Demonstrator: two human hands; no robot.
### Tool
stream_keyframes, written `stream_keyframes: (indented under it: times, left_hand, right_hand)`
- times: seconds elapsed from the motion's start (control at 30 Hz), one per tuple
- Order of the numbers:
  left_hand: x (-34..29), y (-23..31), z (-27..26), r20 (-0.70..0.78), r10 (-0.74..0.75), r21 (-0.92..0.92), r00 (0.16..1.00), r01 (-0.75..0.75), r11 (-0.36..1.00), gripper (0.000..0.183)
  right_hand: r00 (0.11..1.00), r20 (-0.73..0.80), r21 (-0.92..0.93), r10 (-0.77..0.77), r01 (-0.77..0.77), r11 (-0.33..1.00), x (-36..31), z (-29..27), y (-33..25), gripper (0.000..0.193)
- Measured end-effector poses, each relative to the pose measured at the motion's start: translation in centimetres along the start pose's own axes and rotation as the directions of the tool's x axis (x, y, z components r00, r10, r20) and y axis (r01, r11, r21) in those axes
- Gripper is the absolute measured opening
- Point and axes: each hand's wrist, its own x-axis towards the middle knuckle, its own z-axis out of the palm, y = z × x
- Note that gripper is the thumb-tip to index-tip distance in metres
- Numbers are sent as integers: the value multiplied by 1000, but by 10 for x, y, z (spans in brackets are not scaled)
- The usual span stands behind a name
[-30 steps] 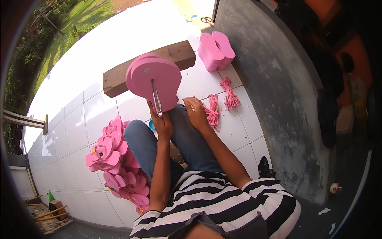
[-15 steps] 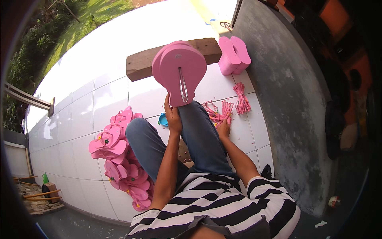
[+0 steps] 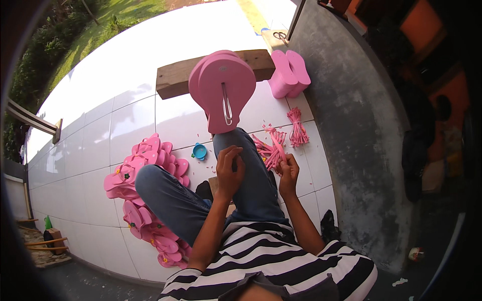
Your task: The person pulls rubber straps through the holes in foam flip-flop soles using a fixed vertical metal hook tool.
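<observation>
One pink strap (image 3: 279,150) pinched in right hand (image 3: 288,173), pulled off the strap pile (image 3: 271,148) beside the right knee. Left hand (image 3: 230,168) curled empty on the knee, fingers bent. Pink sole (image 3: 226,88) with metal tool (image 3: 227,105) stands strapless past the knee. Finished sandals heap (image 3: 145,195) left; blank soles (image 3: 288,72) and bundle (image 3: 297,125) remain by the wall (image 3: 351,130). Tiled floor (image 3: 130,115) open leftward.
</observation>
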Motion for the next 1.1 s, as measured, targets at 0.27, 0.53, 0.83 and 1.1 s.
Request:
stream_keyframes:
  times: [0.27,0.53,0.83,1.1]
  left_hand:
    - [51,63,14,194,148,-256,970,-96,962,80]
    - [42,58,-11,113,141,-338,984,-95,936,26]
    - [48,94,-66,376,-47,-140,925,106,984,16]
    - [27,105,-135,893,94,-151,441,97,984,19]
  right_hand:
    - [782,607,-249,142,18,968,-45,5,-113,17]
    - [813,548,-42,199,-211,977,-32,41,-119,51]
    - [715,564,-117,413,-426,897,-5,68,-116,24]
    - [368,861,-485,351,385,786,-6,38,-175,17]
